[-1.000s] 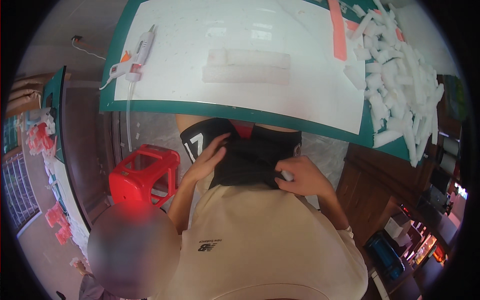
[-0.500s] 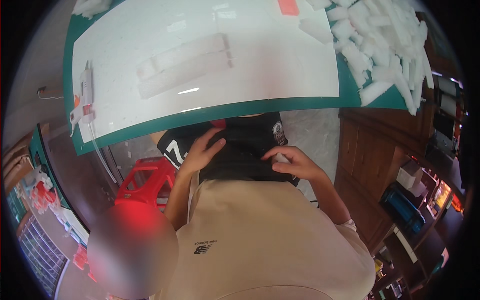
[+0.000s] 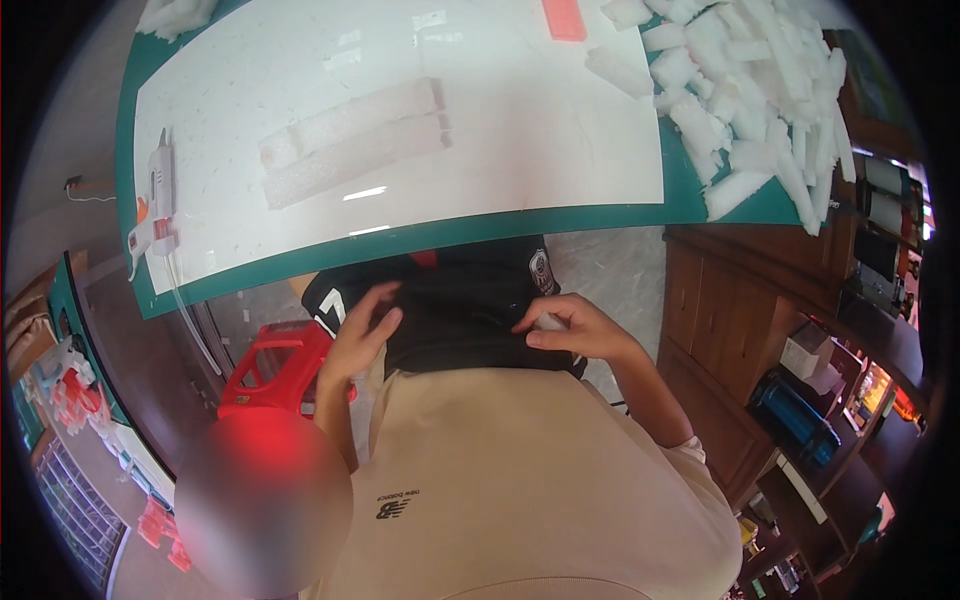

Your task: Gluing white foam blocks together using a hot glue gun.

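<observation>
"What were your hands doing?"

"My right hand (image 3: 578, 329) was curled around a small whitish piece (image 3: 549, 321), thumb and forefinger on either side, above my lap; my fingers partly hid its shape. My left hand (image 3: 360, 335) hung loose, fingers spread, over my black shorts (image 3: 450, 325); I couldn't tell whether it touched them."

"And beyond them?"

"The table (image 3: 480, 228) lay just past my lap, green along its edge. On its white sheet (image 3: 540, 150), two pale foam strips (image 3: 355, 160) lay slanted side by side, a glue gun (image 3: 160, 185) to their left. White foam pieces (image 3: 750, 100) were heaped at the right."
</observation>
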`<action>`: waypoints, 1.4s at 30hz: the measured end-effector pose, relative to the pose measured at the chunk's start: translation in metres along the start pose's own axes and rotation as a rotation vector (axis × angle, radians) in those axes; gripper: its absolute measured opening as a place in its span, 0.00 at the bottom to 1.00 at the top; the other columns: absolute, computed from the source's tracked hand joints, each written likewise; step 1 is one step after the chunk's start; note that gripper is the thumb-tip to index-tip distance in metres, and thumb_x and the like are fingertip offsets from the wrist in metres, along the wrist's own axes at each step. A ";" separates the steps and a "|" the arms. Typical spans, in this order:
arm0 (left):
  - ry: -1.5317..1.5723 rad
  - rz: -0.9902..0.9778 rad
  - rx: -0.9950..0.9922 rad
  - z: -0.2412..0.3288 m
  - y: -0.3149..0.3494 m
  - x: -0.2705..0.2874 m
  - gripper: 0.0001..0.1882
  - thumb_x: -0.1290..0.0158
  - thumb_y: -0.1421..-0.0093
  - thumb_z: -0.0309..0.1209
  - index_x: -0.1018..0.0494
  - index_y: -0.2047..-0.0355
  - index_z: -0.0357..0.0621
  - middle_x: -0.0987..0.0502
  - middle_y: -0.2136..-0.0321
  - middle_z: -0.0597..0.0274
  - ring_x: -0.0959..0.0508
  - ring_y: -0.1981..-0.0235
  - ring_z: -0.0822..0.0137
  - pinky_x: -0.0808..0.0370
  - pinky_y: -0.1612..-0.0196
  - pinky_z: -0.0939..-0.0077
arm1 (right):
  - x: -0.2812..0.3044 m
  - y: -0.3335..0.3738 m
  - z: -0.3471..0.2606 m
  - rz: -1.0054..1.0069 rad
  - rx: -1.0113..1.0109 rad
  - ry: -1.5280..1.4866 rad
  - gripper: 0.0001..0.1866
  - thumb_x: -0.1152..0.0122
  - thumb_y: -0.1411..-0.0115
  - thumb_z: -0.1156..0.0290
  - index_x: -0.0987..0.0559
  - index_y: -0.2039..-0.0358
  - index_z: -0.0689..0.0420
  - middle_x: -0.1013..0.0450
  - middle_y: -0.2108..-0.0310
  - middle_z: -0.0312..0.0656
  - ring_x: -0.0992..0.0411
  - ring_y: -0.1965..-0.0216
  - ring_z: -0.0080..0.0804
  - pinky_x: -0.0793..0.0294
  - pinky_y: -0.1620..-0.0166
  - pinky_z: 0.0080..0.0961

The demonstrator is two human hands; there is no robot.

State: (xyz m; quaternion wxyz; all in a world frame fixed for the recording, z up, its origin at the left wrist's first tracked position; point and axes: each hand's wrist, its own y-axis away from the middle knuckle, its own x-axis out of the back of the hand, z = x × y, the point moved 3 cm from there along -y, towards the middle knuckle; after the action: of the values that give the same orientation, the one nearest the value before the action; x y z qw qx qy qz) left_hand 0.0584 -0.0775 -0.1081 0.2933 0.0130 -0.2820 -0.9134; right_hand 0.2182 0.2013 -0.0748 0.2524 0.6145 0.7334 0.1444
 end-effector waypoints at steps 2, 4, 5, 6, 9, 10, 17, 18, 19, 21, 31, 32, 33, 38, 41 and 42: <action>0.005 0.000 0.091 0.000 0.019 0.007 0.22 0.47 0.34 0.35 0.33 0.42 0.42 0.24 0.63 0.58 0.24 0.61 0.70 0.28 0.56 0.76 | -0.002 -0.002 -0.006 0.012 0.172 0.007 0.12 0.34 0.40 0.64 0.19 0.61 0.58 0.26 0.73 0.32 0.32 0.73 0.15 0.36 0.71 0.17; 0.006 -0.044 0.145 -0.004 0.024 0.004 0.12 0.46 0.35 0.32 0.29 0.55 0.39 0.29 0.75 0.63 0.31 0.73 0.75 0.31 0.70 0.77 | 0.002 -0.001 -0.007 -0.010 0.096 -0.004 0.12 0.34 0.40 0.63 0.19 0.62 0.58 0.27 0.74 0.32 0.32 0.75 0.15 0.36 0.74 0.16; 0.004 -0.044 0.140 -0.005 0.020 0.001 0.12 0.46 0.35 0.32 0.29 0.55 0.39 0.29 0.75 0.63 0.31 0.73 0.75 0.31 0.70 0.77 | 0.005 0.001 -0.006 -0.026 0.011 -0.016 0.11 0.35 0.40 0.63 0.19 0.62 0.58 0.27 0.75 0.31 0.33 0.77 0.15 0.36 0.76 0.16; -0.103 -0.017 0.041 -0.001 0.013 -0.003 0.09 0.46 0.35 0.32 0.31 0.62 0.39 0.33 0.79 0.63 0.35 0.76 0.74 0.34 0.73 0.75 | 0.006 0.003 -0.012 -0.021 0.017 -0.012 0.11 0.35 0.40 0.63 0.19 0.62 0.58 0.27 0.75 0.31 0.33 0.77 0.15 0.36 0.76 0.16; -0.184 0.066 -0.123 0.022 -0.009 -0.021 0.16 0.46 0.36 0.30 0.39 0.76 0.37 0.42 0.84 0.58 0.44 0.80 0.70 0.42 0.77 0.70 | 0.014 0.016 -0.014 0.032 -0.142 -0.106 0.07 0.34 0.42 0.71 0.19 0.66 0.60 0.25 0.71 0.33 0.31 0.69 0.18 0.33 0.65 0.17; -0.195 0.066 -0.128 0.033 -0.016 -0.024 0.15 0.46 0.36 0.29 0.38 0.75 0.37 0.41 0.83 0.56 0.44 0.80 0.68 0.42 0.77 0.70 | 0.018 0.024 -0.005 0.054 -0.138 -0.158 0.07 0.34 0.42 0.71 0.20 0.67 0.60 0.26 0.72 0.32 0.31 0.71 0.18 0.34 0.67 0.17; -0.245 -0.239 -0.527 0.095 -0.072 -0.101 0.11 0.48 0.36 0.32 0.32 0.71 0.37 0.29 0.76 0.45 0.29 0.75 0.47 0.31 0.70 0.60 | 0.051 0.106 0.072 0.211 -0.181 -0.422 0.09 0.37 0.44 0.67 0.23 0.72 0.59 0.29 0.78 0.34 0.31 0.75 0.22 0.36 0.69 0.19; -0.316 -0.331 -0.565 0.095 -0.082 -0.120 0.10 0.48 0.36 0.32 0.30 0.70 0.37 0.27 0.75 0.44 0.26 0.73 0.44 0.29 0.69 0.57 | 0.053 0.120 0.086 0.240 -0.200 -0.450 0.08 0.38 0.44 0.67 0.23 0.72 0.59 0.29 0.78 0.34 0.32 0.76 0.22 0.36 0.70 0.20; -0.395 -0.415 -0.594 0.098 -0.088 -0.137 0.09 0.49 0.37 0.32 0.29 0.69 0.38 0.25 0.73 0.43 0.24 0.70 0.42 0.28 0.68 0.53 | 0.052 0.130 0.101 0.259 -0.218 -0.480 0.08 0.39 0.44 0.68 0.23 0.73 0.59 0.30 0.78 0.35 0.32 0.76 0.22 0.35 0.71 0.20; -0.608 -0.629 -0.573 0.112 -0.087 -0.167 0.08 0.48 0.40 0.31 0.26 0.68 0.39 0.23 0.73 0.42 0.21 0.66 0.43 0.26 0.65 0.49 | 0.049 0.146 0.130 0.319 -0.281 -0.378 0.08 0.40 0.43 0.68 0.24 0.72 0.59 0.30 0.78 0.35 0.32 0.76 0.22 0.35 0.72 0.21; -0.838 -0.764 -0.759 0.099 -0.085 -0.221 0.12 0.45 0.44 0.30 0.25 0.60 0.38 0.21 0.66 0.47 0.21 0.61 0.47 0.24 0.58 0.56 | 0.056 0.141 0.088 0.971 -0.223 -0.176 0.10 0.40 0.38 0.63 0.23 0.69 0.56 0.34 0.79 0.31 0.39 0.77 0.17 0.39 0.72 0.17; -0.720 -0.689 -0.759 0.100 -0.085 -0.208 0.14 0.47 0.40 0.33 0.27 0.57 0.38 0.22 0.63 0.48 0.21 0.58 0.48 0.25 0.56 0.58 | 0.056 0.132 0.068 0.937 -0.197 -0.047 0.11 0.40 0.37 0.62 0.23 0.66 0.56 0.31 0.76 0.31 0.39 0.77 0.16 0.39 0.71 0.17; -0.732 -0.685 -0.759 0.097 -0.085 -0.195 0.14 0.47 0.40 0.33 0.27 0.57 0.38 0.22 0.63 0.48 0.21 0.58 0.48 0.25 0.56 0.58 | 0.056 0.124 0.051 0.936 -0.186 -0.051 0.11 0.40 0.37 0.62 0.23 0.66 0.56 0.31 0.76 0.31 0.39 0.77 0.16 0.39 0.71 0.17; -0.138 -0.344 -0.512 0.134 -0.049 -0.087 0.19 0.43 0.38 0.32 0.32 0.49 0.40 0.25 0.60 0.57 0.23 0.61 0.63 0.26 0.57 0.69 | 0.023 0.057 -0.063 0.320 0.159 0.297 0.29 0.39 0.37 0.63 0.34 0.38 0.58 0.31 0.48 0.44 0.31 0.57 0.30 0.28 0.57 0.25; -0.069 -0.172 -0.551 0.140 -0.022 -0.050 0.27 0.38 0.43 0.27 0.36 0.45 0.40 0.25 0.62 0.60 0.24 0.63 0.69 0.25 0.60 0.75 | 0.000 0.002 -0.095 0.094 0.315 0.452 0.38 0.38 0.38 0.65 0.44 0.31 0.58 0.36 0.43 0.48 0.34 0.48 0.37 0.32 0.47 0.28; -0.009 -0.049 -0.601 0.131 -0.016 -0.043 0.32 0.36 0.46 0.22 0.38 0.43 0.39 0.25 0.64 0.59 0.24 0.66 0.69 0.25 0.62 0.76 | -0.015 -0.013 -0.113 -0.006 0.395 0.492 0.41 0.38 0.38 0.65 0.48 0.31 0.58 0.36 0.44 0.49 0.35 0.47 0.39 0.34 0.45 0.29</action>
State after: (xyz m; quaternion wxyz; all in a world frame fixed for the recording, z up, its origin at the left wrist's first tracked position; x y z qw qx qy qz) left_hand 0.0607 0.0229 -0.0119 0.2607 -0.0716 0.0003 -0.9628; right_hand 0.1477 0.1949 0.0152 -0.0564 0.5961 0.7881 0.1429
